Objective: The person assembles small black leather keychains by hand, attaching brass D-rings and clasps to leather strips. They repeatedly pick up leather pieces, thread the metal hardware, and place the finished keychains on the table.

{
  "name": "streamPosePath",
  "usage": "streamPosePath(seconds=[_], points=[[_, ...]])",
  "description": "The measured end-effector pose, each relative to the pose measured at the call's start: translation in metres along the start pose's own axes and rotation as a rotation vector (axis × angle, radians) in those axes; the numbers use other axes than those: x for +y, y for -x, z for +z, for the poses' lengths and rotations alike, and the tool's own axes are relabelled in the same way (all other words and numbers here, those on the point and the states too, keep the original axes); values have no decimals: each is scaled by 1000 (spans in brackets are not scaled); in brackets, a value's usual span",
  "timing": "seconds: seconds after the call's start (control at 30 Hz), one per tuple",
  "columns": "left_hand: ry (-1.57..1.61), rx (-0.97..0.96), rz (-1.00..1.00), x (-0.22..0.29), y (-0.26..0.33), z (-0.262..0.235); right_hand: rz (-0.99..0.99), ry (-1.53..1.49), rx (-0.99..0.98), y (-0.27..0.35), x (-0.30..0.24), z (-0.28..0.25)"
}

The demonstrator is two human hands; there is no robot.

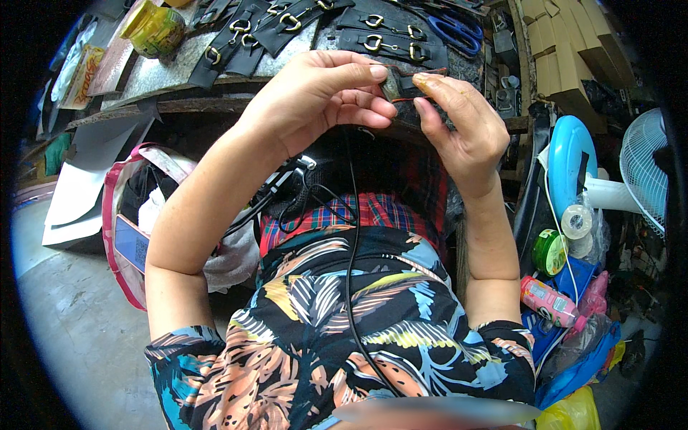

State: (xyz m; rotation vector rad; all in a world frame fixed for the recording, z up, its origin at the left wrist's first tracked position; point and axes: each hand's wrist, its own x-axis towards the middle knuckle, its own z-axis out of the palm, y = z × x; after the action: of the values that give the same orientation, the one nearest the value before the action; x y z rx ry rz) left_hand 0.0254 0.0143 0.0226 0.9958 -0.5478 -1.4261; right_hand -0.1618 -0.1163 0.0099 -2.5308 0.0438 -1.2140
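My left hand (326, 93) is raised over the front of the workbench, its thumb and fingers closed on a small grey-and-dark piece (390, 86). Facing it from the right, my right hand (466, 122) has its fingers bent around the far end of a thin brown-edged strip (431, 72). This strip spans the small gap between both hands, and its exact kind is too small to tell. Dark yellowish smears mark the right fingertips. Just beyond the hands lie black straps (351, 43) with gold-coloured metal bits.
A yellow jar (154, 30) stands at the bench's far left. Blue-handled scissors (456, 34) lie at the back right. Cardboard pieces (566, 50), a white fan (645, 168) and a pink bottle (548, 301) are on the right. A pink-edged bag (115, 208) sits left.
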Motion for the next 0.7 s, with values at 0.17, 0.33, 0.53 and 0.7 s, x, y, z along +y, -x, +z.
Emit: streamPosePath(seconds=[0.17,0.33,0.53,0.7], points=[[5,-7,-1,-1,1,2,-38,67,-26,0,-1,2],[-33,43,2,-2,3,4,127,-78,-91,5,-6,3],[-103,59,11,-1,6,3,158,-157,-128,8,-5,-2],[-116,51,29,1,6,5,109,61,-80,10,-10,2]])
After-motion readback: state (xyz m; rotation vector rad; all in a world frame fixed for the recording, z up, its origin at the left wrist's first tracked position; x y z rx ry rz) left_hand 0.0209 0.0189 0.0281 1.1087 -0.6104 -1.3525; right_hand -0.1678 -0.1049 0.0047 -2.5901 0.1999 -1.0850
